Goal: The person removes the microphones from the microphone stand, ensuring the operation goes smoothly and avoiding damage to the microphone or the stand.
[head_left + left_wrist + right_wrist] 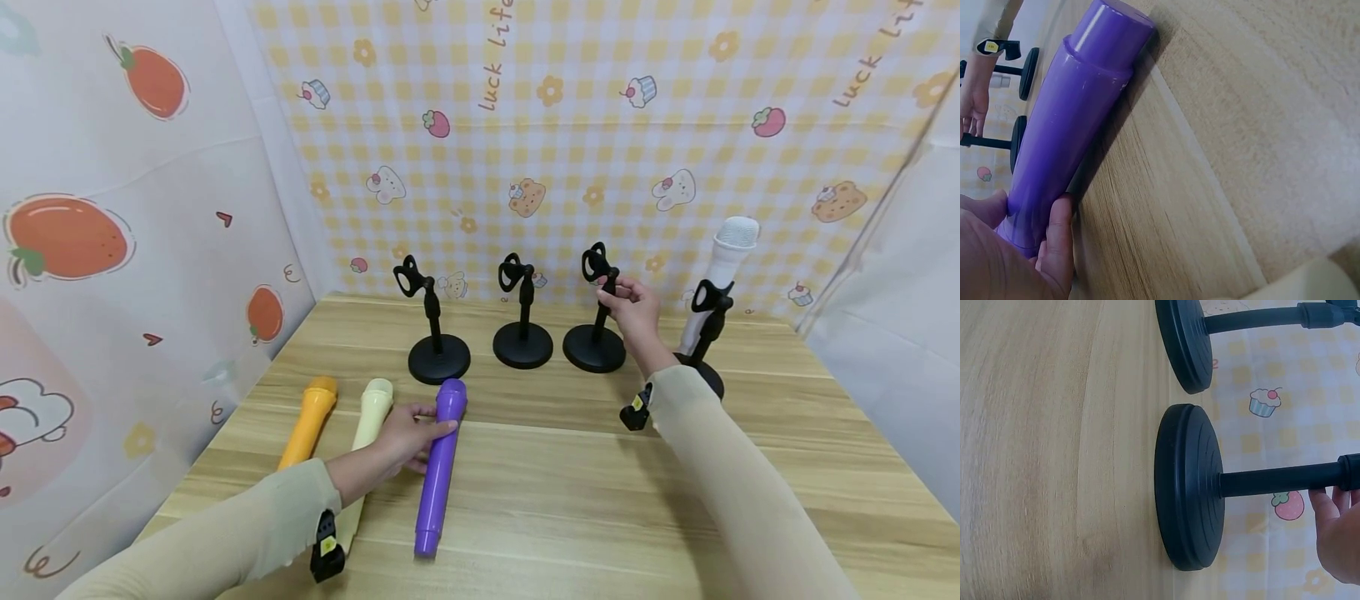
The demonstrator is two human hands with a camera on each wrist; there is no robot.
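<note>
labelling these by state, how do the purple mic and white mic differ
Colour: the purple microphone is purple, the white microphone white. Pose: the purple microphone is low along the table; the white microphone rises steeply beside the rightmost stand. Handling: the left hand holds the purple microphone; neither hand holds the white microphone. Both have rounded heads.

Stands [595,348] are black, one microphone [440,471] purple, the backdrop [577,154] checked.

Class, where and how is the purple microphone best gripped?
Probably grip the purple microphone just below its head, coming from its left, where the left hand holds it: the round barrel suits a pinch across its width, and the head is at the far end.
</note>
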